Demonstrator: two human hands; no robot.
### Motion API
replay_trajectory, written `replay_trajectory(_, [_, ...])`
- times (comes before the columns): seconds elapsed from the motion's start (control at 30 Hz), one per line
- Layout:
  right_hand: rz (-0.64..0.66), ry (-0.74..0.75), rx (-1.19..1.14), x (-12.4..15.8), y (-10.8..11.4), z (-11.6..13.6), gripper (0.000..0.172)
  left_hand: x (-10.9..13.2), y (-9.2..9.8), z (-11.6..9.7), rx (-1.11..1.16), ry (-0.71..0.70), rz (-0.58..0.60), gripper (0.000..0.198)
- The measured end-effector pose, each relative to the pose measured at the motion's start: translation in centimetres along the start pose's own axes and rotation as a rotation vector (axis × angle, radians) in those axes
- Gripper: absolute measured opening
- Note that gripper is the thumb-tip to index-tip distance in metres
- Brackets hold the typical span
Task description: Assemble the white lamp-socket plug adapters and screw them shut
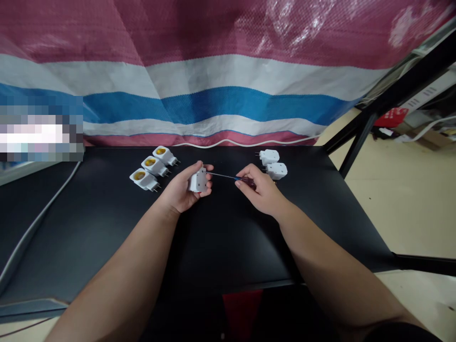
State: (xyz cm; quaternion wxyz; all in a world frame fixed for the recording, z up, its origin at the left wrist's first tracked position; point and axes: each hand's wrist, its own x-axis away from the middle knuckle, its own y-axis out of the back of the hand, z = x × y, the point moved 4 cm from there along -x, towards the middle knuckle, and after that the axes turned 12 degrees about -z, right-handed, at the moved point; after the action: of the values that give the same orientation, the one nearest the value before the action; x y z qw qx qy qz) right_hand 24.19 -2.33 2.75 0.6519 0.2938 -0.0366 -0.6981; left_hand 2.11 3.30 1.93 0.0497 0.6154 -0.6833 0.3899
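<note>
The left hand (185, 189), fingers curled around a white plug (198, 181), holds it over the black table (221, 242). The right hand (261, 190) grips a screwdriver (237, 178) by its handle, the tip at the plug's holed face. Left of the left hand lie 3 lamp sockets (146, 170) in a slanting row; just beyond the right hand lie 2 similar plugs (279, 169). A striped sheet (221, 107) hangs behind.

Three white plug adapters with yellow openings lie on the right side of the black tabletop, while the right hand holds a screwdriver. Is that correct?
Wrong side: the head view shows the three white plug adapters with yellow openings on the left side of the black tabletop. The right hand does hold a screwdriver.
</note>
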Motion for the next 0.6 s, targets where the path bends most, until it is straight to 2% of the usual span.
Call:
replay_trajectory(0.2, [-0.033, -0.019, 0.003, -0.1, 0.0, -0.1, 0.017, -0.3, 0.2, 0.4, -0.102, -0.066, 0.026, 0.028])
replay_trajectory(0.43, [-0.156, -0.032, -0.071, -0.6, 1.0, -0.9, 0.02, -0.3, 0.3, 0.7, -0.406, -0.445, 0.079, 0.047])
replay_trajectory(0.6, [-0.133, -0.114, -0.093, -0.9, 1.4, -1.0, 0.024, -0.3, 0.4, 0.8, -0.469, -0.505, 0.127, 0.043])
